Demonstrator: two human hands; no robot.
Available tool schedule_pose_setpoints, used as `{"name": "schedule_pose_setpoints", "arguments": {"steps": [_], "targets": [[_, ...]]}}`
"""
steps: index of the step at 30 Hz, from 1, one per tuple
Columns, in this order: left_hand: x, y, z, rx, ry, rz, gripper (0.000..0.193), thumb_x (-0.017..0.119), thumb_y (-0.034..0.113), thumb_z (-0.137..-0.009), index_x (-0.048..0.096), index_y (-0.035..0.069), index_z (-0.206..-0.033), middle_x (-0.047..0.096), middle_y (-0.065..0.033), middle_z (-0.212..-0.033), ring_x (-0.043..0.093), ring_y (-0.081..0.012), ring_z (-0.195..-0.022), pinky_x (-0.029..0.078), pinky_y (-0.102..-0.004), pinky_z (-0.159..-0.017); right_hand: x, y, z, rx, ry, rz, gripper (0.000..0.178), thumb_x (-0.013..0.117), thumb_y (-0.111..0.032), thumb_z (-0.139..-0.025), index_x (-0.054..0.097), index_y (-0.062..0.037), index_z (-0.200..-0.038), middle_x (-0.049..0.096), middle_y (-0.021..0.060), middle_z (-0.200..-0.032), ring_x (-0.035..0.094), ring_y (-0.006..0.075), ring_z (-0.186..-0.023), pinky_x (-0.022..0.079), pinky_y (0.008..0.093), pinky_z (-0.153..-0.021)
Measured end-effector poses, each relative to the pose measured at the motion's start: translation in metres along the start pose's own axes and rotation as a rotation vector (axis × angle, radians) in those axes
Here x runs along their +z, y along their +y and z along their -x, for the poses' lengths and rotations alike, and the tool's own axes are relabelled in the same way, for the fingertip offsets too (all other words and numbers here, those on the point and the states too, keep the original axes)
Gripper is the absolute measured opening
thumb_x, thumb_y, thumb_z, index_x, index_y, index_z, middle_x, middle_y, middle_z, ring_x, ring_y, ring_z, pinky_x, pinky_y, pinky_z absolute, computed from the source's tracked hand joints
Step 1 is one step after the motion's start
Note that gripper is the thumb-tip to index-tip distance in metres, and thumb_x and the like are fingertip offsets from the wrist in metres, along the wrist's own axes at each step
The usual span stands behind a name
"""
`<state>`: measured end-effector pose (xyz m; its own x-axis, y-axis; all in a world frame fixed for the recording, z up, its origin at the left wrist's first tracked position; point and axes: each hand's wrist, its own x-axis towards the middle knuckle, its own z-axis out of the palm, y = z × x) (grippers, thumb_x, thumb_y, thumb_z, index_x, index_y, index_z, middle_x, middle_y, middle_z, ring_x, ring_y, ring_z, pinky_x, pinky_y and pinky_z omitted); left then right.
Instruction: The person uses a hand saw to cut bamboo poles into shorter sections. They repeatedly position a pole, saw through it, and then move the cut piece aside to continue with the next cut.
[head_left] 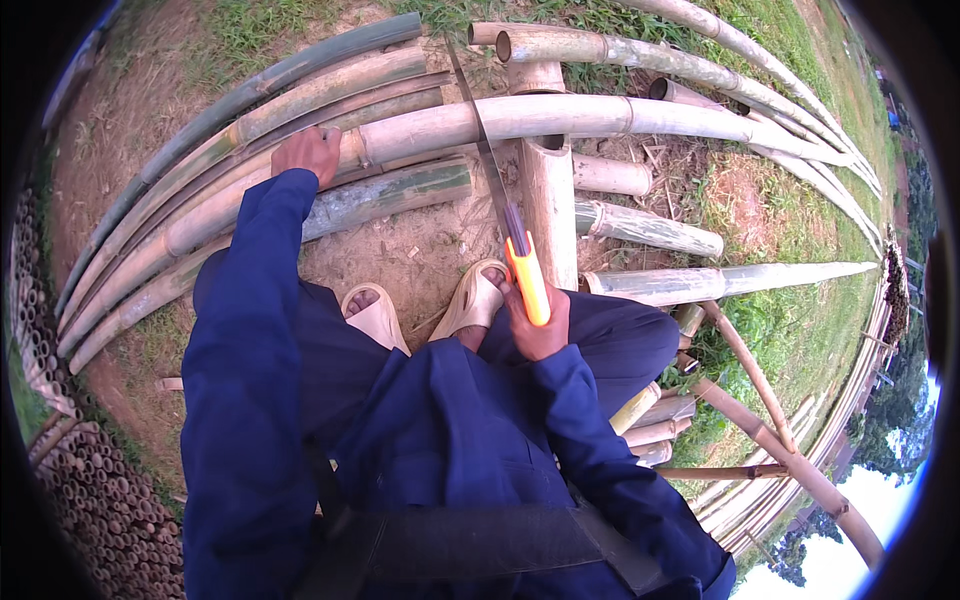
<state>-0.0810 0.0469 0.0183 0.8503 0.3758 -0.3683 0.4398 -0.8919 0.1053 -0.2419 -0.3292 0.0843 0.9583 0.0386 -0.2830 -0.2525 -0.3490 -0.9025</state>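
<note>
A long pale bamboo pole (560, 116) lies crosswise in front of me, resting on a notched upright bamboo post (549, 205). My left hand (308, 153) is closed over this pole, left of the post. In my right hand (540, 325) is the orange-and-yellow handle of a hand saw (493, 172). The saw's long blade points away from me and crosses the pole just left of the post. Whether its teeth have cut into the bamboo I cannot tell.
Several bamboo poles, among them a dark green pole (270, 80), lie to the left. More bamboo lengths (700, 284) lie at the right, near a bamboo frame (770, 440). Stacked bamboo ends (100, 490) fill the lower left. My sandals (470, 300) are close below the blade.
</note>
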Motion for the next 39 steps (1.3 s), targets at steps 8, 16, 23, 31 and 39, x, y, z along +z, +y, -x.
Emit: {"name": "schedule_pose_setpoints", "arguments": {"steps": [8, 16, 23, 31, 39], "targets": [[0.007, -0.01, 0.001, 0.025, 0.083, -0.023, 0.064, 0.041, 0.054, -0.101, 0.071, -0.002, -0.114, 0.071, -0.0269, -0.113, 0.067, -0.0423, -0.108, 0.051, -0.0497, -0.096, -0.027, -0.012, 0.063, 0.013, -0.032, 0.045, 0.037, 0.073, -0.003, -0.091, 0.067, 0.0042, -0.126, 0.076, 0.0176, -0.097, 0.071, 0.016, -0.088, 0.055, 0.0305, -0.08], [0.005, -0.016, -0.012, 0.099, -0.025, 0.082, 0.071, 0.038, 0.058, -0.102, 0.07, -0.004, -0.114, 0.068, -0.0304, -0.118, 0.063, -0.0439, -0.116, 0.047, -0.0495, -0.101, 0.011, 0.017, -0.022, -0.043, 0.015, -0.152, 0.015, 0.073, -0.009, -0.093, 0.069, 0.0043, -0.099, 0.064, 0.0075, -0.072, 0.056, 0.0115, -0.066, 0.049, 0.0319, -0.063], [-0.025, -0.028, -0.009, 0.521, -0.255, -0.005, 0.104, 0.082, 0.072, -0.065, 0.057, -0.003, -0.132, 0.062, -0.0309, -0.129, 0.059, -0.0438, -0.124, 0.047, -0.0485, -0.104, 0.012, 0.03, -0.018, -0.045, 0.026, -0.17, 0.017, 0.074, -0.011, -0.093, 0.066, 0.004, -0.095, 0.062, 0.006, -0.07, 0.053, 0.0105, -0.065, 0.048, 0.0312, -0.062], [-0.022, -0.023, -0.001, 0.513, -0.257, -0.144, 0.086, 0.089, 0.043, -0.064, 0.058, 0.0, -0.132, 0.063, -0.0289, -0.127, 0.061, -0.0427, -0.121, 0.048, -0.0493, -0.102, 0.005, 0.004, -0.02, -0.086, 0.053, -0.041, 0.02, 0.075, -0.012, -0.091, 0.069, 0.004, -0.1, 0.067, 0.0145, -0.074, 0.064, 0.0205, -0.065, 0.051, 0.0355, -0.064], [-0.068, -0.037, 0.001, 0.582, 0.029, -0.009, 0.076, 0.083, 0.039, -0.06, 0.065, -0.002, -0.122, 0.07, -0.0297, -0.106, 0.067, -0.0456, -0.105, 0.053, -0.0518, -0.095, -0.006, -0.064, -0.014, -0.213, 0.064, 0.006, 0.017, 0.073, -0.008, -0.091, 0.07, 0.0054, -0.103, 0.069, 0.011, -0.073, 0.069, 0.014, -0.068, 0.054, 0.0313, -0.062]]}}
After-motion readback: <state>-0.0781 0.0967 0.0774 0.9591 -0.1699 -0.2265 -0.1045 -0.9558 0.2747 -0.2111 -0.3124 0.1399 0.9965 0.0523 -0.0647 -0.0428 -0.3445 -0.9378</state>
